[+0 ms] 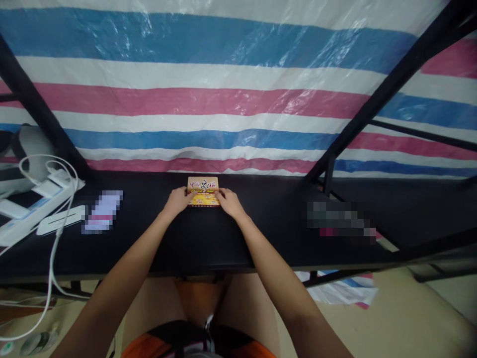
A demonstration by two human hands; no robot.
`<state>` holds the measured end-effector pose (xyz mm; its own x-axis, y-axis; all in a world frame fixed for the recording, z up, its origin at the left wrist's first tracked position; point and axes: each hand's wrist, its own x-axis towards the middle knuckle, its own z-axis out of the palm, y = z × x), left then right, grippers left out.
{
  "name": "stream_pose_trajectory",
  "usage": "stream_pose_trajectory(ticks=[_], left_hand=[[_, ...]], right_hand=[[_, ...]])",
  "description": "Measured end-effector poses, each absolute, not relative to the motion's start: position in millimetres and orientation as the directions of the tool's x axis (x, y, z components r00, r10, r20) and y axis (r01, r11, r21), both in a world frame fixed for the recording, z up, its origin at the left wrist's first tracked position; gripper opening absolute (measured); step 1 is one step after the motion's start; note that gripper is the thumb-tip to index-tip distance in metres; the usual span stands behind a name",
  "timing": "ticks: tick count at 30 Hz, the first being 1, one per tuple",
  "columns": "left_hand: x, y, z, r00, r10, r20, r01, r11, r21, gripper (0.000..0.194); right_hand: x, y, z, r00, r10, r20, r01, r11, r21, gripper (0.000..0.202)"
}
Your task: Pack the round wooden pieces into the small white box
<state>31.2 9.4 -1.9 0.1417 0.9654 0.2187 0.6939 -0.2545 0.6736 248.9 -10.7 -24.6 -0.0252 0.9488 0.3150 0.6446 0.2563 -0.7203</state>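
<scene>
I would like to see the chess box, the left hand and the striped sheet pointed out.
Chess box [203,200]: head view, yellow lower part.
Left hand [178,201]: head view, back of the hand.
Striped sheet [208,102]: head view, upper red stripe.

The striped sheeting [208,99] looks like thin woven plastic, glossy and crinkled, with bright streaks of glare. The black surface [201,238] is smooth and mostly matt. The frame bars [357,104] look like dark-painted metal with a dull finish. The Chinese chess box [203,200] appears to be printed card, smooth-faced. The power strip [33,204] looks like smooth white plastic, and the cables [55,238] have smooth, plastic-looking white sheaths.
</scene>
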Motion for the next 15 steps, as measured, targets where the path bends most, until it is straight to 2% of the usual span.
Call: stream_pose_trajectory(ticks=[3, 7, 11, 15], left_hand=[[32, 8, -3, 0.151, 0.965, 0.214, 0.759, -0.252, 0.600, 0.042], [32, 7, -1, 0.176, 0.952, 0.250, 0.762, -0.293, 0.578, 0.044], [32, 4, 8, 0.158, 0.924, 0.348, 0.720, -0.349, 0.600, 0.047], [35, -1, 20, 0.127, 0.877, 0.464, 0.579, -0.445, 0.684, 0.045]], right_hand=[[249, -11, -25, -0.068, 0.950, 0.305, 0.660, 0.272, -0.700, 0.035], [248, -14, -21, -0.057, 0.941, 0.332, 0.618, 0.295, -0.728, 0.038], [246, -16, -14, 0.027, 0.891, 0.453, 0.598, 0.349, -0.721, 0.041], [247, -17, -8, 0.150, 0.837, 0.527, 0.514, 0.389, -0.764, 0.043]])
